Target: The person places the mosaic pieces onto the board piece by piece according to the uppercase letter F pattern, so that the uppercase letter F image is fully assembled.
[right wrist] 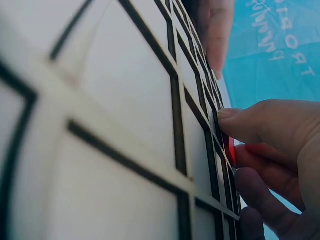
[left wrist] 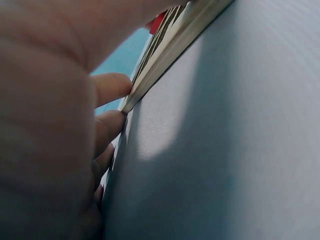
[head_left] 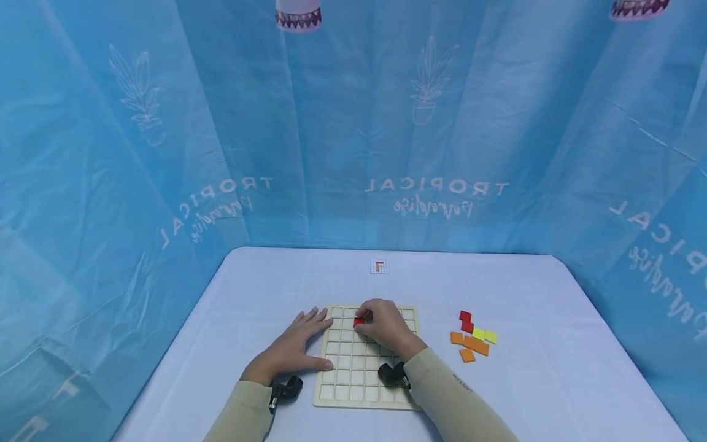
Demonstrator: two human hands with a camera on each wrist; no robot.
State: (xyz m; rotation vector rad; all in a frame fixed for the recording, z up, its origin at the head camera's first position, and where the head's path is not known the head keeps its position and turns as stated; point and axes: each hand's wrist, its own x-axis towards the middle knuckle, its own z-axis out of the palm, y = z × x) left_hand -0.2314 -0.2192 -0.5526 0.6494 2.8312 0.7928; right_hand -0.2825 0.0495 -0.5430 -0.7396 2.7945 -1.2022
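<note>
A pale wooden board [head_left: 364,404] with a grid of square recesses lies on the white table. Near its far edge, my right hand [head_left: 386,325] holds a small red square tile [head_left: 359,321] between thumb and fingers, right at a grid cell. In the right wrist view, the red tile [right wrist: 231,150] shows between the thumb and fingers, low against the board. My left hand [head_left: 293,348] lies spread at the board's left side, its thumb and fingertips on the edge. The left wrist view shows fingers [left wrist: 112,87] touching the board's rim [left wrist: 165,60].
Right of the board lie loose square tiles: red ones [head_left: 467,326], several orange ones [head_left: 476,346] and yellow ones [head_left: 490,336]. A small card [head_left: 379,266] with a coloured grid pattern lies beyond the board. A blue printed curtain [head_left: 342,141] surrounds the table's back and sides.
</note>
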